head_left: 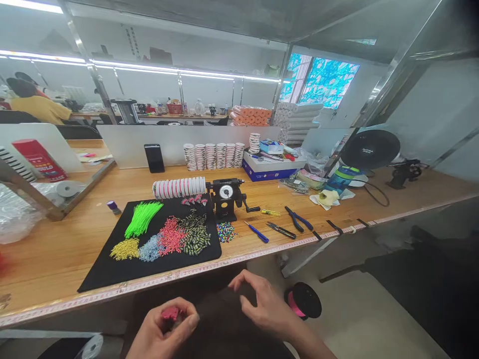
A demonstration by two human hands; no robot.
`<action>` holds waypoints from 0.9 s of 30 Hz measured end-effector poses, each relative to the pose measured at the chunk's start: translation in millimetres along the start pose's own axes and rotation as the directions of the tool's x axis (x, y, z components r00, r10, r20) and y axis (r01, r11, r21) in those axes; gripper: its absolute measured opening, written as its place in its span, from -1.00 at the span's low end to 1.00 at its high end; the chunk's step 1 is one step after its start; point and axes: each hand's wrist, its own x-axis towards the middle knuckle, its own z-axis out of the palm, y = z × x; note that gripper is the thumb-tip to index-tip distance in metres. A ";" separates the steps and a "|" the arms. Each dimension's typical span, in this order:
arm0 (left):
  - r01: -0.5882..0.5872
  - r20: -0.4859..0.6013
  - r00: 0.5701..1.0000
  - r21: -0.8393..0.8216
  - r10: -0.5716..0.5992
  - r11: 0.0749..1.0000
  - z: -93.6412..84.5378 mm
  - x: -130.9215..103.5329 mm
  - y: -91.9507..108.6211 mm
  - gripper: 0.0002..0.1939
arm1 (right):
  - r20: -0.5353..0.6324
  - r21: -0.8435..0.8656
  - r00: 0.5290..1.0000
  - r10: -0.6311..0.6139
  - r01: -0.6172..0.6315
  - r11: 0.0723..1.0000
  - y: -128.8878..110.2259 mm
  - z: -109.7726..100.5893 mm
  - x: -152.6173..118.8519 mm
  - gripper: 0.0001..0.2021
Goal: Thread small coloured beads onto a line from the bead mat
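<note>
My left hand [166,326] is low in the view, in front of the table edge, its fingers curled round a small pink piece [170,313]. To its right my right hand [260,299] hangs in the air with thumb and fingers apart and nothing visible between them. Beyond the hands, a black mat [108,271] bears green strips [142,218] and piles of yellow pieces [125,249], light blue pieces [150,249], pink pieces [172,234] and dark metallic pieces [196,234]. A hand-cranked winder [224,199] carries a row of white and pink spools [178,187].
Multicoloured beads [225,232], a blue screwdriver [257,232], snips [281,230] and pliers [298,219] lie right of the mat. A phone [154,158] and stacked spools [214,156] stand behind. A pink spool [303,301] is below the table. A person in yellow sits far left.
</note>
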 end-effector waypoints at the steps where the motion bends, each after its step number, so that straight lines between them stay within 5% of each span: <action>1: -0.031 -0.002 1.000 0.048 0.031 0.998 4.4 0.7 -0.5 -0.46 | 0.090 0.118 0.996 -0.020 0.009 0.993 -6.1 1.6 -1.8 -0.71; 4: -0.093 0.006 0.996 0.153 0.093 0.984 18.0 4.6 -4.9 -0.54 | 0.231 0.411 0.971 -0.066 -0.037 0.911 -21.4 16.1 -3.6 -0.68; 6: -0.124 -0.024 0.991 0.173 0.130 0.977 22.6 5.8 -8.1 -0.60 | 0.170 0.437 0.985 -0.008 -0.068 0.897 -23.2 26.5 -1.5 -0.80; 9: -0.129 -0.076 0.988 0.075 0.135 0.989 22.7 3.7 -11.1 -0.55 | 0.044 0.333 0.996 0.076 -0.086 0.939 -16.8 33.6 1.8 -0.82; 12: -0.036 -0.050 0.998 -0.130 0.029 0.991 22.2 0.5 -13.0 -0.39 | 0.039 0.242 0.996 0.084 -0.091 0.966 -11.2 32.4 1.5 -0.82; 14: -0.006 -0.016 1.000 -0.215 0.002 0.977 23.3 0.1 -15.0 -0.49 | 0.006 0.139 0.998 0.066 -0.066 0.988 -9.3 30.0 1.5 -0.83; 19: -0.033 0.103 0.993 -0.247 0.060 0.969 25.0 2.8 -21.3 -0.62 | -0.295 -0.125 0.955 -0.008 -0.030 0.992 -4.0 23.1 10.4 -0.78; 27: -0.034 0.066 0.997 -0.062 0.038 0.998 20.1 1.7 -19.9 -0.59 | 0.042 0.406 0.998 0.036 -0.050 0.912 -11.5 32.8 9.9 -0.71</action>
